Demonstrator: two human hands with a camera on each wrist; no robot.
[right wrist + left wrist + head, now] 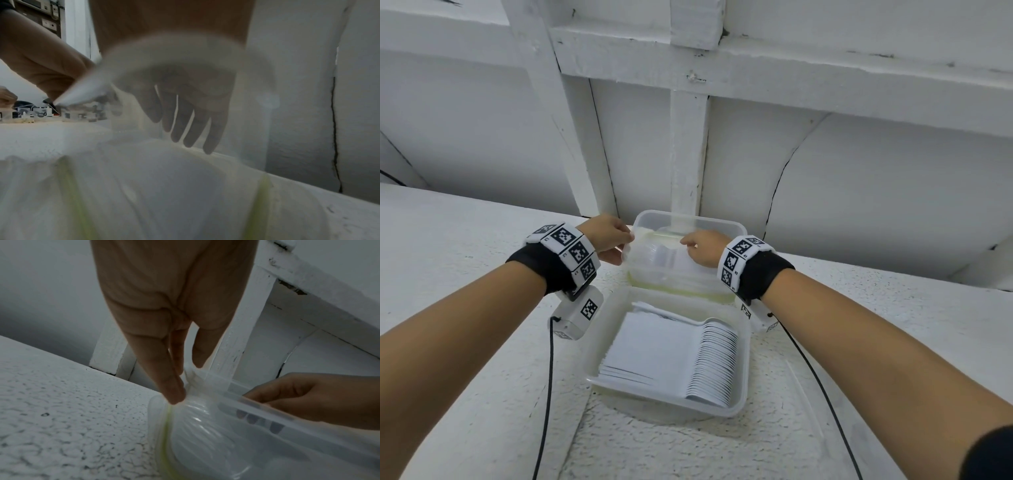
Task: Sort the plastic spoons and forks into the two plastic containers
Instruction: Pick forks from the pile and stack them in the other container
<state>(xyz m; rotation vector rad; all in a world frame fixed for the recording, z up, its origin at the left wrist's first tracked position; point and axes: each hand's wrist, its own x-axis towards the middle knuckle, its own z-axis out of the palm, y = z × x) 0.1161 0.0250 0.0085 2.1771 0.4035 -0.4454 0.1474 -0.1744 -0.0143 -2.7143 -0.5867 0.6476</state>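
Two clear plastic containers stand on the white table. The near container (pixel 745 359) holds a neat row of white plastic spoons (pixel 710 363). In the far container (pixel 688 218) lies a clear plastic bag (pixel 671 274) with a yellow-green stripe, and white cutlery (pixel 667 257) shows dimly inside it. My left hand (pixel 613 240) pinches the bag's (pixel 205 426) left edge between thumb and fingers (pixel 174 394). My right hand (pixel 700 250) reaches into the bag's mouth. Its fingers (pixel 191 129) are stretched out and show through the plastic (pixel 164 194). Whether they touch the cutlery is hidden.
A white wall with wooden battens (pixel 688 137) rises right behind the far container. Black cables (pixel 548 394) hang from both wrist cameras and trail over the rough white tabletop (pixel 465 274). Small clutter (pixel 41 112) sits far off at the table's left end.
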